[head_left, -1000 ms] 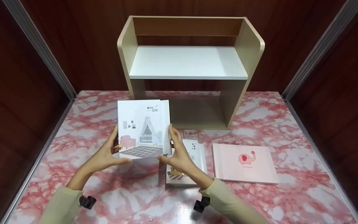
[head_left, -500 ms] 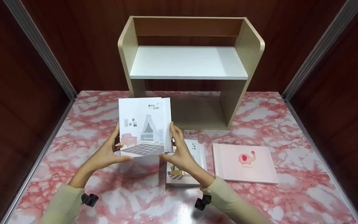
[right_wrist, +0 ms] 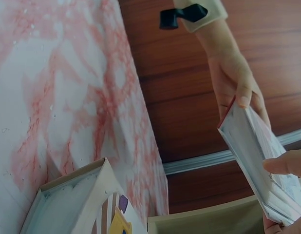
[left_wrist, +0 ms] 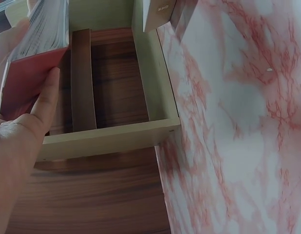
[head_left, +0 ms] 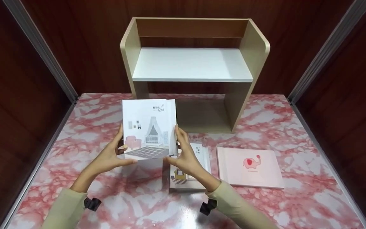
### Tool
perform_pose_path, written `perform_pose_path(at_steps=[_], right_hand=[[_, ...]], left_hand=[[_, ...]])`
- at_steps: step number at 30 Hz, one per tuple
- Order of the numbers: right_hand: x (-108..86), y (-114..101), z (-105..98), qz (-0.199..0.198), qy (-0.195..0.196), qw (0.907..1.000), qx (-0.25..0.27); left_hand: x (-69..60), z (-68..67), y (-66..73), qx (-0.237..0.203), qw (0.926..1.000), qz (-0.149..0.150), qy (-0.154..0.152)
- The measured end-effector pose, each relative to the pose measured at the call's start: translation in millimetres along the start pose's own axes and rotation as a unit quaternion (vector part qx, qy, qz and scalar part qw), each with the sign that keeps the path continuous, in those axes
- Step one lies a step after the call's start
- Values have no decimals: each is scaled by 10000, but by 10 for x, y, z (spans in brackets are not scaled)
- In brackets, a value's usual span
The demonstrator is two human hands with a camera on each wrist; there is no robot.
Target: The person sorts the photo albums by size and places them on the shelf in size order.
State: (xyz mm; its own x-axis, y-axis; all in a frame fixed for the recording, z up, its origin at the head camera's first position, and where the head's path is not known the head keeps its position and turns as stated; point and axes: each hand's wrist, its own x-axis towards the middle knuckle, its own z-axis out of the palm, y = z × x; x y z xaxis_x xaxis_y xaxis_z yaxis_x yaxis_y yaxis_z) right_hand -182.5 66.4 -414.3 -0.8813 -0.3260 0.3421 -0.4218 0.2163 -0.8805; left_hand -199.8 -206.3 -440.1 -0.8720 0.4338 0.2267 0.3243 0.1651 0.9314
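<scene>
Nursery-print album (head_left: 148,130) held above the marbled table (head_left: 297,136), left of centre in head view. Left hand (head_left: 108,156) grips its lower left, right hand (head_left: 186,160) its lower right, thumbs at the bottom edge. White album (head_left: 199,154) lies lower centre, partly hidden; pink elephant album (head_left: 265,171) lower right; wooden bookshelf (head_left: 192,63) upper centre.

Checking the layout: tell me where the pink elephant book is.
In the head view, the pink elephant book lies flat on the table, right of the right hand and in front of the shelf.
</scene>
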Motion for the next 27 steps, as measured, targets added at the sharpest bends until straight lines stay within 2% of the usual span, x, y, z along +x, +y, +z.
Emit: perform_pose_path(at_steps=[6, 17, 27], right_hand=[[5, 12, -11, -61, 11, 10000, -60], [39, 1, -48, -150, 58, 9997, -164], [73, 34, -89, -321, 85, 9994, -35]], left_hand=[[16, 4, -1, -166, 9999, 14, -3], [65, 18, 39, -158, 9999, -40, 45], [112, 11, 61, -254, 9996, 129, 10]])
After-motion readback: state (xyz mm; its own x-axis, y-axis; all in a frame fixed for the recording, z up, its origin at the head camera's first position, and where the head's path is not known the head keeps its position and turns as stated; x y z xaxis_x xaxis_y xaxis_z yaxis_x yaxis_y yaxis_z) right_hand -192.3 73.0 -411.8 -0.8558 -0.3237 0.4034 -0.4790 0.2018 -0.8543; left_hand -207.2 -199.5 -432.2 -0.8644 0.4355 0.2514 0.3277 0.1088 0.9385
